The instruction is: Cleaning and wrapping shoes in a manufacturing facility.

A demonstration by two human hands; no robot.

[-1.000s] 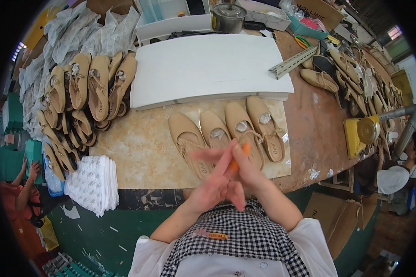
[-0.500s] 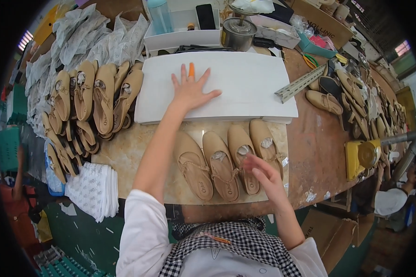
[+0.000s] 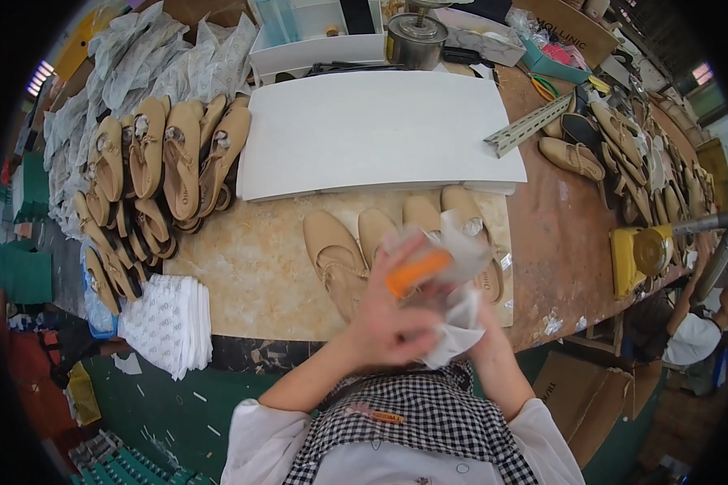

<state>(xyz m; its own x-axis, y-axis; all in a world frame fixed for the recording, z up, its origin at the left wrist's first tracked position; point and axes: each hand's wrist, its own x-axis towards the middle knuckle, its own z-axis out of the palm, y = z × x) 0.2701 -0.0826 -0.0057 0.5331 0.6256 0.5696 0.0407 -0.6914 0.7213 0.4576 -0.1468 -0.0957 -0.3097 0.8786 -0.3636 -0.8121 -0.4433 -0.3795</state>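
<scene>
Both hands meet in front of my body with a crumpled sheet of white tissue paper [image 3: 463, 323] between them. My left hand [image 3: 388, 303], with an orange cover on one finger, is closed on the paper's left side and blurred by motion. Behind the paper, my right hand [image 3: 484, 327] closes on it, its fingers mostly hidden. Under the hands lie several tan closed-toe mules in a row. The leftmost mule [image 3: 332, 238] shows best, and the rightmost mule [image 3: 459, 202] is partly covered by the paper.
A stack of white paper [image 3: 380, 129] lies behind the mules, a slotted metal bar [image 3: 530, 125] on its right end. More tan shoes [image 3: 182, 162] are heaped at left beside printed tissue sheets [image 3: 166, 323]. Shoes [image 3: 570, 158] also pile up at right, near a yellow tool [image 3: 635, 259].
My left hand has left the white stack and come back toward my body to join the right. A piece of tissue paper is now between both hands, above the mules.
</scene>
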